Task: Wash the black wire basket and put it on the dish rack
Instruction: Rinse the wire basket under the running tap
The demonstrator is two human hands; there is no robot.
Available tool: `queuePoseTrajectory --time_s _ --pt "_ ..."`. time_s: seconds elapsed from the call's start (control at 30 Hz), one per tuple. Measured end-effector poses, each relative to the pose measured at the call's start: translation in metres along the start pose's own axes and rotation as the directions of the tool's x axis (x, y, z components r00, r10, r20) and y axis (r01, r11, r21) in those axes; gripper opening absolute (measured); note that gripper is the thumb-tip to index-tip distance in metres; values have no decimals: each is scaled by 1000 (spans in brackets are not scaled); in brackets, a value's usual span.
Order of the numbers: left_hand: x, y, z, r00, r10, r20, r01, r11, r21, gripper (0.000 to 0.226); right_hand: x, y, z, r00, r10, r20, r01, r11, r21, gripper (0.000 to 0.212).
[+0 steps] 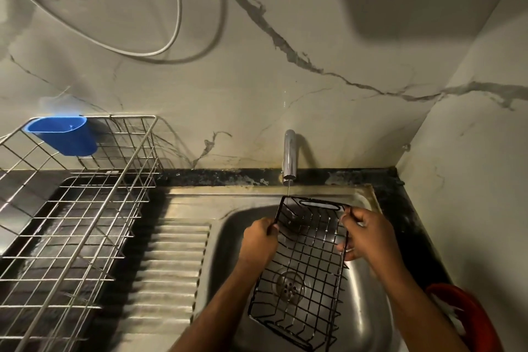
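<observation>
— What's around your hands, biggest thing first?

— The sink [368, 320] sits under both my hands, so the drips fall into its bowl. Off to the left of my left hand [260, 235] stands the dish rack [85, 208], well apart; that's where this goes once it's clean, I reckon. A blue cup [66, 136] hangs on its far rim.

— And the thing you're washing?

— The black wire basket [305, 266] is between my hands, over the drain [288, 286], tipped with its far end raised toward the tap [290, 156]. A thin stream of water [288, 188] lands at that far rim, so I'd guess the tilt lets it run down the wires.

— How are you holding it?

— My left fingers are curled round the left rim wire. My right hand [368, 233] pinches the right rim near the far corner, fingers bent around the wire. One hand a side keeps it steady.
</observation>
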State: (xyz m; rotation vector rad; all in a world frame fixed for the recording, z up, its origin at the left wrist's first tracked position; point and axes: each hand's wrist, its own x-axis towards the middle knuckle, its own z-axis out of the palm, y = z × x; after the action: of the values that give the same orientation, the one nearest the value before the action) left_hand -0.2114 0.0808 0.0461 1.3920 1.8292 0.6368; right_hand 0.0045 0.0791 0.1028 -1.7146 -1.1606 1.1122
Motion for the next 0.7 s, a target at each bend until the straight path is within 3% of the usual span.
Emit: queuePoseTrajectory --time_s 0.1,0.23,0.7 --pt "-3 1 -4 999 -41 -18 40 999 -35 21 5 4 0 997 69 29 -71 996 57 23" --pt "-7 -2 -8 995 -91 -26 87 988 -128 27 6 7 1 996 48 71 -53 997 61 8" --pt "-16 -1 -22 991 -119 -54 108 979 -171 28 9 9 7 991 68 112 -75 995 61 10"
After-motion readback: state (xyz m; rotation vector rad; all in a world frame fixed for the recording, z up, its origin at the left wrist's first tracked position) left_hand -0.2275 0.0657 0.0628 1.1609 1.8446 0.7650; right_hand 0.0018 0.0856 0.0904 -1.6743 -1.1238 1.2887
